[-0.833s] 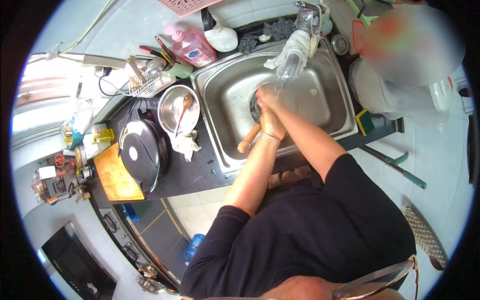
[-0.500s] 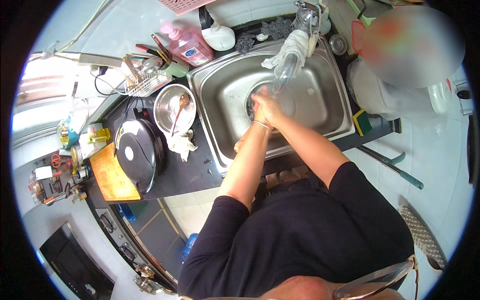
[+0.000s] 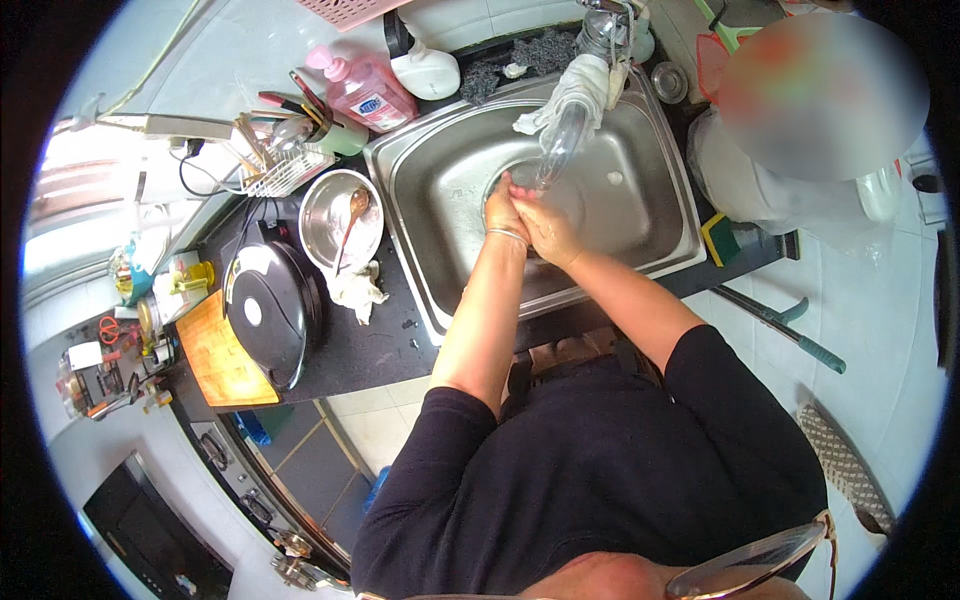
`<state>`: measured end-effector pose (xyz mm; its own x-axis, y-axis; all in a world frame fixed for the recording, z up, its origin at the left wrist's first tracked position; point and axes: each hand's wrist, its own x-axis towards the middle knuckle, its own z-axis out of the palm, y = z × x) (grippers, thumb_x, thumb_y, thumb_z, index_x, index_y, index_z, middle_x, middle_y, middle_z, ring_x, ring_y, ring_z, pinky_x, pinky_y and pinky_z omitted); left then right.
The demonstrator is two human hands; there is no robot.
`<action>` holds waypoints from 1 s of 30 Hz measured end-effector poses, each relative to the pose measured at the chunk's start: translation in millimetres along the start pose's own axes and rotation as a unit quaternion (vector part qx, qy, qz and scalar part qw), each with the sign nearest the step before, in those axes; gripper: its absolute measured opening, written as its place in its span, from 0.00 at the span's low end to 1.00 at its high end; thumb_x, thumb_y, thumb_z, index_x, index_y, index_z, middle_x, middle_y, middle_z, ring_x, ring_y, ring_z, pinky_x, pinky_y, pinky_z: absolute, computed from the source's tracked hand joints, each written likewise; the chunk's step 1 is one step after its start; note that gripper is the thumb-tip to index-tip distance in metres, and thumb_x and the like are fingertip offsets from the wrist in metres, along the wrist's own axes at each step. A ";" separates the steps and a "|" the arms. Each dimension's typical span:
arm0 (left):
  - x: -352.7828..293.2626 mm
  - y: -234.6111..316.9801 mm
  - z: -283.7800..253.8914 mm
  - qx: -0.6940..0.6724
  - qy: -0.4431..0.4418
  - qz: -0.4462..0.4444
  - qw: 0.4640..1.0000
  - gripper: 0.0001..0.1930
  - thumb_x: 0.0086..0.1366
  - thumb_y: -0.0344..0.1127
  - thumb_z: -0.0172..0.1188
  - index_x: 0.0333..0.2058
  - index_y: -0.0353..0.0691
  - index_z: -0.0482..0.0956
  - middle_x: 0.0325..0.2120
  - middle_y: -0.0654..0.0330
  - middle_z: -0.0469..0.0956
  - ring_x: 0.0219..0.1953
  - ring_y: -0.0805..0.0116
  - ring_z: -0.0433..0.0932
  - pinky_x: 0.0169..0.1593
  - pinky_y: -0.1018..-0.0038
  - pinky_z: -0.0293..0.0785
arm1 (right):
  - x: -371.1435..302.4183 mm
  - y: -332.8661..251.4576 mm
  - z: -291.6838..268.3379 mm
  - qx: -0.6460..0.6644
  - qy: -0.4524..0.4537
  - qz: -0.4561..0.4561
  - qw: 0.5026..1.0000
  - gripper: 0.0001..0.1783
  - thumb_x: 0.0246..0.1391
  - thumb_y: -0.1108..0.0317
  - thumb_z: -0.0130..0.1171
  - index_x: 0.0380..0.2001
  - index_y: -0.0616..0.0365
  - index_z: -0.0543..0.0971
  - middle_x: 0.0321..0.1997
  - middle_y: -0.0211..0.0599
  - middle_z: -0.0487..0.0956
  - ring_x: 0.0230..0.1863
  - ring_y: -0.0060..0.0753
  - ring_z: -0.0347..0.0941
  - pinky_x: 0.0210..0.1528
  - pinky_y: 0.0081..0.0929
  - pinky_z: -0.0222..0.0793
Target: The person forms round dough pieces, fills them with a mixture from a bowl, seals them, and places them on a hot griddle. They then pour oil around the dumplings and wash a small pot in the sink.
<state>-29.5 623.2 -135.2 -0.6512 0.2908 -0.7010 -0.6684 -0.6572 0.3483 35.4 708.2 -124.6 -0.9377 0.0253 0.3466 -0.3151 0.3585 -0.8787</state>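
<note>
- The left hand (image 3: 503, 208) and the right hand (image 3: 545, 230) are pressing against each other in the middle of the steel sink (image 3: 660, 230), with a thin bracelet on the left wrist.
- Both hands are sitting just under the end of a clear hose (image 3: 556, 150), which is hanging down from the tap (image 3: 605, 25) and is wrapped in a white cloth (image 3: 575, 90) near the top.
- The fingers of both hands are curling inward, only half open; I cannot tell if they are holding anything between them.
- A small white scrap (image 3: 614, 178) is lying on the sink floor, to the right of the hands and apart from them.
- On the dark counter left of the sink, a steel bowl (image 3: 322, 222) is standing with a long spoon (image 3: 352, 215) resting inside it, and a crumpled white rag (image 3: 357, 290) is lying just below the bowl.
- A round black lid (image 3: 268, 310) is lying further left, beside a wooden cutting board (image 3: 220, 362).
- A pink soap bottle (image 3: 365, 90) is standing behind the sink's left corner.
- A yellow and green sponge (image 3: 716, 238) is sitting at the sink's right edge.
</note>
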 end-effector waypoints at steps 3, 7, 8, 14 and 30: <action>-23.7 -22.8 7.2 0.029 0.068 0.053 0.996 0.17 0.67 0.46 0.42 0.34 0.37 0.70 0.28 0.54 0.74 0.32 0.60 0.74 0.41 0.62 0.71 | -5.8 24.4 -8.6 -0.006 -0.117 -0.051 0.992 0.19 0.50 0.73 0.49 0.48 0.60 0.71 0.48 0.47 0.73 0.50 0.46 0.68 0.53 0.32 0.63; -69.7 -72.1 22.8 0.130 0.007 0.072 0.989 0.24 0.67 0.49 0.41 0.52 0.35 0.64 0.50 0.54 0.68 0.50 0.63 0.66 0.56 0.66 0.59 | -11.4 79.9 -1.5 0.038 -0.108 0.337 0.934 0.18 0.52 0.52 0.48 0.33 0.57 0.74 0.32 0.37 0.75 0.35 0.37 0.70 0.40 0.34 0.65; -67.6 -88.9 19.1 0.119 -0.026 0.083 0.989 0.25 0.67 0.49 0.41 0.54 0.36 0.62 0.52 0.54 0.66 0.52 0.64 0.65 0.56 0.66 0.58 | -14.8 97.4 -1.3 0.064 -0.063 0.411 0.907 0.23 0.53 0.45 0.47 0.31 0.56 0.74 0.29 0.33 0.74 0.33 0.32 0.69 0.39 0.33 0.64; 0.8 -63.1 -42.9 0.059 -0.035 -0.035 0.997 0.28 0.64 0.56 0.41 0.46 0.34 0.70 0.39 0.52 0.72 0.39 0.64 0.72 0.44 0.70 0.69 | -22.7 -26.7 13.0 0.046 -0.018 0.260 0.964 0.32 0.52 0.39 0.42 0.39 0.60 0.70 0.38 0.36 0.71 0.40 0.33 0.65 0.46 0.32 0.61; -4.9 -57.4 -8.9 0.172 -0.004 0.029 0.985 0.16 0.60 0.40 0.48 0.45 0.39 0.67 0.39 0.54 0.72 0.41 0.59 0.71 0.45 0.64 0.66 | 34.3 -55.6 1.5 0.018 -0.048 0.408 0.912 0.14 0.45 0.60 0.57 0.21 0.60 0.71 0.19 0.34 0.71 0.23 0.29 0.69 0.29 0.28 0.66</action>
<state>15.2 653.3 -157.3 -0.6937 0.2663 -0.6693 -0.7113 -0.3995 0.5783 20.6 687.7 -64.3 -0.8700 0.1877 -0.4560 0.4900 0.2262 -0.8419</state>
